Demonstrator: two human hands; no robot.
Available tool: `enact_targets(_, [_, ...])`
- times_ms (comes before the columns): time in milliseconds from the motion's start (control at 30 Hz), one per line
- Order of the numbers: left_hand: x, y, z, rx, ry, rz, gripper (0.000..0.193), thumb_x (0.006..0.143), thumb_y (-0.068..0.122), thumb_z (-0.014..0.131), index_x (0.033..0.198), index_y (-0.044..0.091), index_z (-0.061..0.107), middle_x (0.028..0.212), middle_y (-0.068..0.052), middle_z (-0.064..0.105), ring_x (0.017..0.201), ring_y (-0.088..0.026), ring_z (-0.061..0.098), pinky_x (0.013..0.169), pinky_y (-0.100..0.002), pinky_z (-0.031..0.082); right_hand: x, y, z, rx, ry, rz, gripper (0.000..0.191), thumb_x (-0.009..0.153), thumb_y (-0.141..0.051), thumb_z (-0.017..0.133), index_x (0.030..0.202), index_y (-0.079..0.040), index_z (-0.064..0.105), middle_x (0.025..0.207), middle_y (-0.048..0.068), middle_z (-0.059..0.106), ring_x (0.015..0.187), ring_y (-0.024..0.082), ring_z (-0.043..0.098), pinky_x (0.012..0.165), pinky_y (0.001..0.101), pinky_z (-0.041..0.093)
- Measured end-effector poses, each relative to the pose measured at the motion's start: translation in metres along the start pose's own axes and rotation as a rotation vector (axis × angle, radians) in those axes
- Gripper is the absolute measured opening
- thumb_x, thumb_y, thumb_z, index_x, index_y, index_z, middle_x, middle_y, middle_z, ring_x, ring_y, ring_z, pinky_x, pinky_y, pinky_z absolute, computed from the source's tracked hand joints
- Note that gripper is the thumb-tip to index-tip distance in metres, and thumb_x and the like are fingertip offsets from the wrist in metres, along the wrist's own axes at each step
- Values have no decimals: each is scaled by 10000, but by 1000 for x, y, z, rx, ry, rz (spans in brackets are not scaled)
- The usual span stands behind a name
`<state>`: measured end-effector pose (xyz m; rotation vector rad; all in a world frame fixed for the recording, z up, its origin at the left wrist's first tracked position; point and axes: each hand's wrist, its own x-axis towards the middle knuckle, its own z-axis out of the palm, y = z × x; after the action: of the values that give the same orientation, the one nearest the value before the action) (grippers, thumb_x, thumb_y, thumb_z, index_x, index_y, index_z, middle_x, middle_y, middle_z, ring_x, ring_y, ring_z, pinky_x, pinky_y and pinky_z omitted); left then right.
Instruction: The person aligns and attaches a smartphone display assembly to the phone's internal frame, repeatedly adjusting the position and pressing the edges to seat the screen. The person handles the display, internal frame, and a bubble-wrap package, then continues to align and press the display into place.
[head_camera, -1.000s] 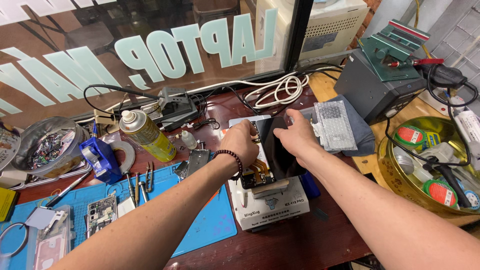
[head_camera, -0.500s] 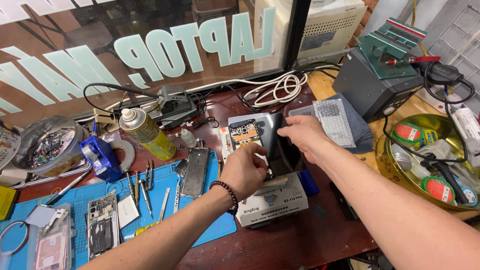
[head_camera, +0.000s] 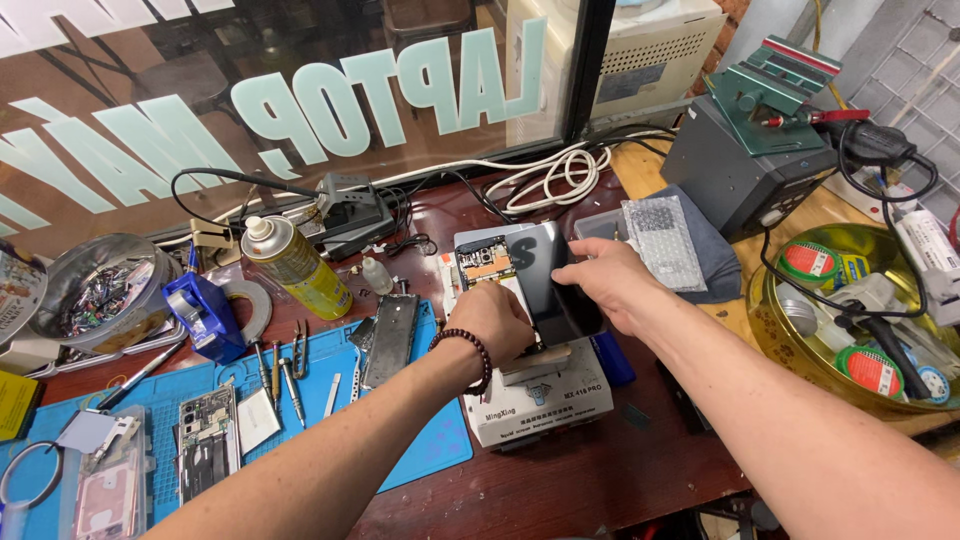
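At frame centre, opened phone now lies on white heater unit; left hand presses its frame down, right hand pinches the lifted dark screen.

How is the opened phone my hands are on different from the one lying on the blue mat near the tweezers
The phone under your hands lies on the white machine, held by your left hand and right hand; the phone on the blue mat lies untouched. Yours shows a circuit board; the other looks dark. Both lie flat.

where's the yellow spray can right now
In the head view the yellow spray can stands left of centre on the bench, tilted, just behind the blue mat, between the blue tape dispenser and the left hand.
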<state>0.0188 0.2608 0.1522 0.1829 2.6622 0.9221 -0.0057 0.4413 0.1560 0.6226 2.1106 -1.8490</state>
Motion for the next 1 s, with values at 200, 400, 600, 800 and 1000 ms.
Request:
enact_targets(200, [15,0,-4,42,-125,-59,233,640,213,827,813,56,806,801,-134,779,739,-228,761,741,-343,616,-2,5,2,7,10,-2,646,839,-35,733,1441,15,502,1215,179,707,1037,228,724,837,342,613])
enact_targets(400, [28,6,-5,108,-236,-162,288,653,235,869,854,41,799,741,-76,737,668,-171,707,662,-321,595,-6,4,3,10,18,38,631,827,-48,747,1415,20,532,1187,177,723,1021,233,727,828,357,613])
enact_targets(600, [20,4,-9,-53,-265,-159,177,695,143,849,750,13,742,631,-93,694,491,-162,622,476,-312,518,-13,1,8,10,33,31,569,827,-51,742,1370,-15,575,1171,156,732,1013,225,728,824,346,608])
enact_targets(800, [11,6,-18,-307,-318,-206,157,773,72,811,756,-20,684,609,-106,671,462,-185,624,402,-322,492,-20,-2,6,-12,34,21,503,843,-62,728,1332,-27,612,1155,123,735,998,203,729,822,332,609])
enact_targets(1000, [3,12,-15,-318,-244,-241,132,803,61,774,765,-31,687,626,-112,677,465,-185,637,400,-322,481,-23,-3,7,10,19,24,481,846,-59,717,1317,-28,625,1128,132,742,979,210,734,805,342,614])
